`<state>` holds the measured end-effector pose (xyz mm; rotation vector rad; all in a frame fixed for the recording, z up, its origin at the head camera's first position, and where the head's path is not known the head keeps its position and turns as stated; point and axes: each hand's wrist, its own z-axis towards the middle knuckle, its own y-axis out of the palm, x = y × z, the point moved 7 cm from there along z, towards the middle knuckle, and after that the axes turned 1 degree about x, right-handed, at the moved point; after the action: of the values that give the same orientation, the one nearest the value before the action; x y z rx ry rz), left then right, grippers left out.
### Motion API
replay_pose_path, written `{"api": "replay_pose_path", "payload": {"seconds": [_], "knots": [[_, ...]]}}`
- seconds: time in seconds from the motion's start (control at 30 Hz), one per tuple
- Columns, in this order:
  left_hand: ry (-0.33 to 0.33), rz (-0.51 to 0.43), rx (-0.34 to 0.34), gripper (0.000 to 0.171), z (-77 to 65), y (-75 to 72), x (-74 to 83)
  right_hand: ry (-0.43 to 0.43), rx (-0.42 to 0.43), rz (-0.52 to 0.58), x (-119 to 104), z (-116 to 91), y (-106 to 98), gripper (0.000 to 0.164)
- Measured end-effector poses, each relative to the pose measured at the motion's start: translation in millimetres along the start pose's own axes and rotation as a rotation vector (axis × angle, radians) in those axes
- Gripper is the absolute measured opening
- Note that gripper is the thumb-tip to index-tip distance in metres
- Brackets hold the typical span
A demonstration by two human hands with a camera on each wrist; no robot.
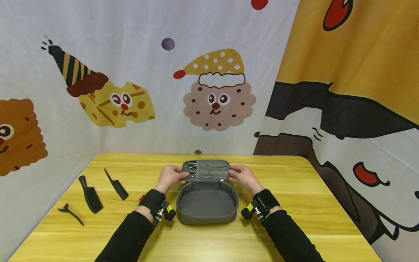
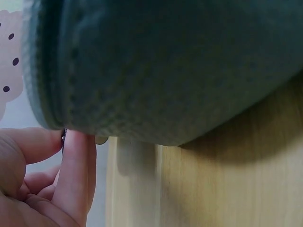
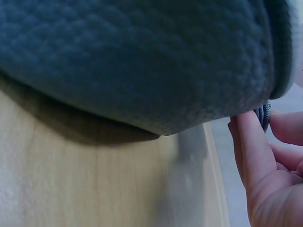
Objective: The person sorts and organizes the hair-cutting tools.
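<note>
A grey zippered case (image 1: 207, 218) sits on the table with its lid (image 1: 214, 164) raised at the back. Inside the lid, several scissors (image 1: 192, 169) with ring handles are tucked in a pocket. My left hand (image 1: 171, 177) pinches the lid's left edge between thumb and fingers. On the opposite edge, my right hand (image 1: 243, 176) pinches the lid the same way. Both wrist views are mostly filled by the case's textured outer wall (image 2: 165, 71), with the thumb and fingers on the lid edge beyond it. The case's lower compartment shows a bare grey lining.
To the left on the wooden table (image 1: 294, 218) lie a wide black comb (image 1: 91, 196), a pointed-tail comb (image 1: 118, 186) and a small black forked item (image 1: 70, 213). A cartoon-printed curtain (image 1: 131, 43) hangs behind the table.
</note>
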<state>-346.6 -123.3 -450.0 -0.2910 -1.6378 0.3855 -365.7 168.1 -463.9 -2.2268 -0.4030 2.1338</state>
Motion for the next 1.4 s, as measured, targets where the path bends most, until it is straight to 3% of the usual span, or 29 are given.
{"api": "replay_pose_path", "payload": {"seconds": [0.33, 0.77, 1.4], "knots": [[-0.045, -0.053, -0.044, 0.022, 1.2, 3.7, -6.1, 0.08, -0.012, 0.002, 6, 1, 1, 0.041], [-0.055, -0.143, -0.074, 0.03, 1.9, 4.7, -9.8, 0.099, -0.035, 0.012, 9, 4, 2, 0.036], [-0.052, -0.105, -0.077, 0.036, 0.2, 2.8, -12.4, 0.053, -0.056, -0.116, 6, 2, 3, 0.043]]}}
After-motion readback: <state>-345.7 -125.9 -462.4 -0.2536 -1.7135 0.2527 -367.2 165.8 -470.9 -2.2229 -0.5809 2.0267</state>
